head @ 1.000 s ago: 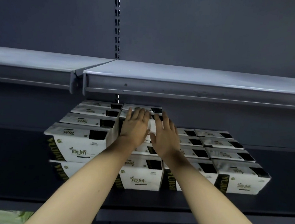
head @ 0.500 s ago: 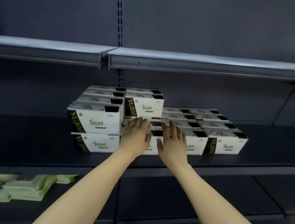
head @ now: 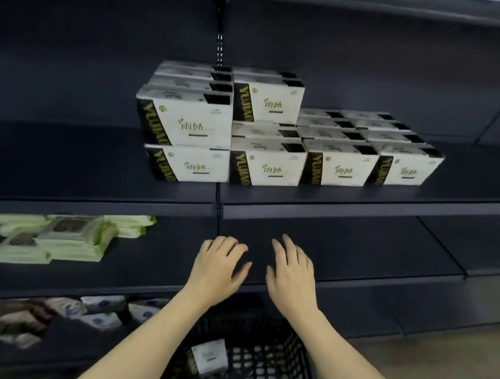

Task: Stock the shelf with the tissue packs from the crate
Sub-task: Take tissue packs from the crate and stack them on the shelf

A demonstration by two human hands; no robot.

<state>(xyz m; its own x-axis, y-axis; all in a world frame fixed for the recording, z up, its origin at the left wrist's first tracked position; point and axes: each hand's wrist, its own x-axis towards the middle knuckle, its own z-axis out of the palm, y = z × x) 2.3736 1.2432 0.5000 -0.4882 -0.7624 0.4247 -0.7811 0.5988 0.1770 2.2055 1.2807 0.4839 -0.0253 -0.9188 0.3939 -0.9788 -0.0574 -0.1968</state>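
Note:
Several white tissue packs (head: 267, 163) with black and gold ends stand in rows on the dark shelf (head: 361, 199), stacked two high at the left. My left hand (head: 219, 264) and my right hand (head: 291, 272) hover side by side below that shelf, fingers relaxed, holding nothing. Beneath my forearms is a black mesh crate (head: 273, 367) with one white tissue pack (head: 208, 355) lying in it.
Green wipe packs (head: 53, 239) lie on the lower shelf at the left. Blurred white and blue packs (head: 98, 309) sit on the bottom shelf at the left. A perforated upright (head: 220, 43) runs up the back wall. Bare floor shows at the right.
Both hands have left the tissue packs on the shelf and dropped down in front of the lower shelf. The view has tilted down, bringing the crate into sight.

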